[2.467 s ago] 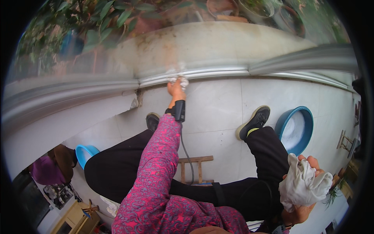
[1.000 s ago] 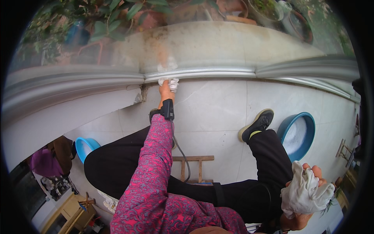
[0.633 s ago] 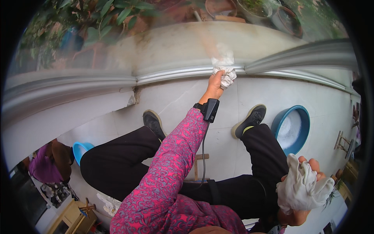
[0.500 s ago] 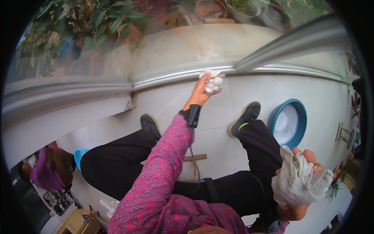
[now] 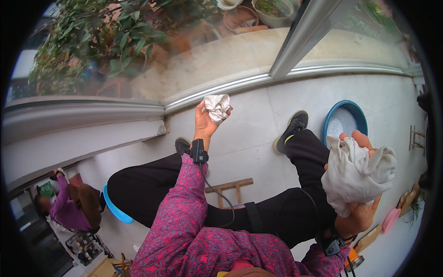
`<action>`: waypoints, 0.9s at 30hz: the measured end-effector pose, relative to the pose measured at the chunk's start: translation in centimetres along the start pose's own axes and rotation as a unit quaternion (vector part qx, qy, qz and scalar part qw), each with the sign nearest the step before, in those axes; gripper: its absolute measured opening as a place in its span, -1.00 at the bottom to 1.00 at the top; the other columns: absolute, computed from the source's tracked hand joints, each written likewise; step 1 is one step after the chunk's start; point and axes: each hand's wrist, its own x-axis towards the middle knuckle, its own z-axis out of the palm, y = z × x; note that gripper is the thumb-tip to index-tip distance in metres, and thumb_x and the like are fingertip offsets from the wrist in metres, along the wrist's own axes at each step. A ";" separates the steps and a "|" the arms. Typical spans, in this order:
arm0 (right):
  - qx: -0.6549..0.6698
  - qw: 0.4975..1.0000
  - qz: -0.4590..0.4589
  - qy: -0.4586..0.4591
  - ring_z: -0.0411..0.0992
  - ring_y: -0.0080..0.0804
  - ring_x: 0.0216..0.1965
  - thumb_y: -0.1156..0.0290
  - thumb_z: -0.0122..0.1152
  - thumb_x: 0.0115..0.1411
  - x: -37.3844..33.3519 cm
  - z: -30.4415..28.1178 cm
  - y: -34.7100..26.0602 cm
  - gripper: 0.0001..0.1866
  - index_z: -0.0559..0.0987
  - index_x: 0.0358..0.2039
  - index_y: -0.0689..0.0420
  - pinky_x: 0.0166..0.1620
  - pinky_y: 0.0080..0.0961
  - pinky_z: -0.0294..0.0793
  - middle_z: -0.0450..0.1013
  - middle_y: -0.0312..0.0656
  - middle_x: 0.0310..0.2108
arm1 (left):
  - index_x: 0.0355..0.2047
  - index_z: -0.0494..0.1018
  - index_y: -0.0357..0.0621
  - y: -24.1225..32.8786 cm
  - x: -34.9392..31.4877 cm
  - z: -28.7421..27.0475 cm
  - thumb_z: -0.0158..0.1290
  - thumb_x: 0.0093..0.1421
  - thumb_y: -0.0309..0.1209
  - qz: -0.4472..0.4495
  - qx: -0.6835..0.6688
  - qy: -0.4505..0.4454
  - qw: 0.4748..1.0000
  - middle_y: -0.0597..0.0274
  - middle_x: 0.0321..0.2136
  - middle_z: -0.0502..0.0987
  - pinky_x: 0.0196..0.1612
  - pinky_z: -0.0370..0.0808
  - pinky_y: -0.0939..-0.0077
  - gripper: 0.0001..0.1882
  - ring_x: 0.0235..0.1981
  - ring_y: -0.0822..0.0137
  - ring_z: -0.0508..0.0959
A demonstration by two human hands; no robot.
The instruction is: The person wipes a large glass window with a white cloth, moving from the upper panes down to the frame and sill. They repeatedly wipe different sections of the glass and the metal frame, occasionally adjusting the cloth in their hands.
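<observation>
My left hand grips a small crumpled white rag, its fingers curled round the edges. This rag is in front of the silver window track at the foot of the glass; whether it touches the frame I cannot tell. At the right, nearer to me, my right hand holds a larger, bunched white cloth, with fingertips showing behind its far edge. The cloth hides much of the palm. Just beyond it stands a blue basin of foamy water, its near rim partly covered by the cloth.
A silver upright frame divides the glass, with potted plants behind it. My shoes rest on pale floor tiles. A wooden stool is below my legs. Another person in purple is at the far left, near a light-blue basin.
My left hand has moved left with the rag, away from the track near the upright frame. My right hand still holds the cloth. The view has shifted slightly.
</observation>
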 end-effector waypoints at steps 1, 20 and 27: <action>-0.034 0.999 -0.019 -0.019 0.31 0.01 0.22 0.05 -0.03 0.39 0.1 0.0 0.1 -0.23 -0.05 0.38 0.26 0.21 -0.13 0.46 0.07 0.20 0.33 | 0.10 0.37 -0.16 0.4 -0.1 -1.3 0.11 0.19 -0.14 0.008 -0.011 -0.012 1.000 -0.01 0.09 0.46 0.18 0.38 -0.16 -0.46 0.13 -0.13 0.43; 0.137 0.990 0.020 0.008 0.52 0.05 -0.07 -0.03 -0.12 0.41 1.3 -1.0 1.8 -0.35 0.20 0.29 0.22 -0.14 -0.12 0.67 0.27 0.19 0.20 | 0.09 0.11 -0.29 15.9 7.1 -14.2 0.05 0.23 -0.55 0.464 0.115 0.662 0.577 -0.12 0.07 0.31 0.04 0.50 0.13 -0.52 -0.03 0.04 0.44; 0.057 0.998 0.015 0.019 0.46 0.08 0.03 -0.03 -0.05 0.38 1.0 -0.7 1.8 -0.47 0.31 0.18 0.05 -0.10 -0.04 0.65 0.21 0.14 0.25 | 0.10 0.07 -0.16 2.7 12.6 -8.0 -0.03 0.18 -0.69 0.374 0.096 0.517 0.764 0.02 0.07 0.34 -0.06 0.57 0.17 -0.48 0.01 0.08 0.49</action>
